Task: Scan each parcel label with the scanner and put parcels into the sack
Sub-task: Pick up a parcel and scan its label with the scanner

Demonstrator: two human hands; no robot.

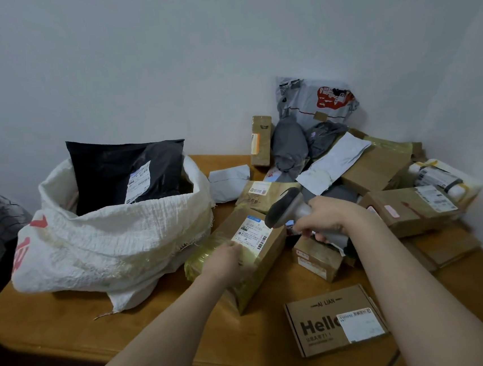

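Observation:
My left hand (226, 262) grips a long brown cardboard parcel (266, 258) wrapped in yellowish tape, tilted on the table. Its white label (251, 235) faces up. My right hand (325, 219) holds a grey handheld scanner (284, 206), whose head points down at that label from just to the right. A white woven sack (116, 239) stands open at the left with a black mailer bag (127, 173) sticking out of it.
A heap of cardboard boxes and grey mailer bags (347, 160) fills the back right corner against the wall. A flat "Hello" box (335, 323) lies near the wooden table's front edge (161, 347). A small box (318, 256) sits under my right wrist.

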